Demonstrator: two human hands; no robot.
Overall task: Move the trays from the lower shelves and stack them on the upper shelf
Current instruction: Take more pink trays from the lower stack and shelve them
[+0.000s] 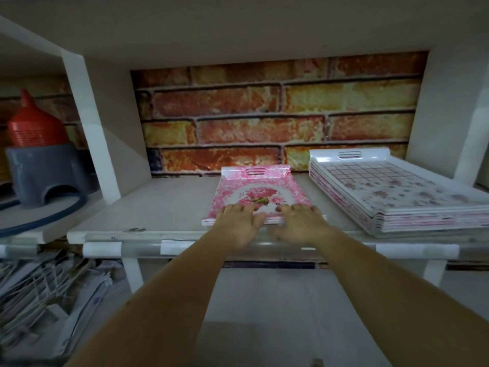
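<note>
Pink floral plastic trays (260, 192), a thin stack, sit mid-shelf left of the taller white floral tray stack (391, 197). Left hand (238, 221) and right hand (300, 221) lie with fingers spread over its near edge. Risk: uneven push skews the stack, or it slides off the white shelf board's (164, 207) front lip.

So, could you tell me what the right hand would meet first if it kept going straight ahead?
The right hand lies on the pink tray's near edge, pointing at the tray's raised far handle; probably that first, with the brick wall behind it.

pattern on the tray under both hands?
Pink floral: a rose bouquet in a white oval on the pink tray, seen in the head view.
</note>
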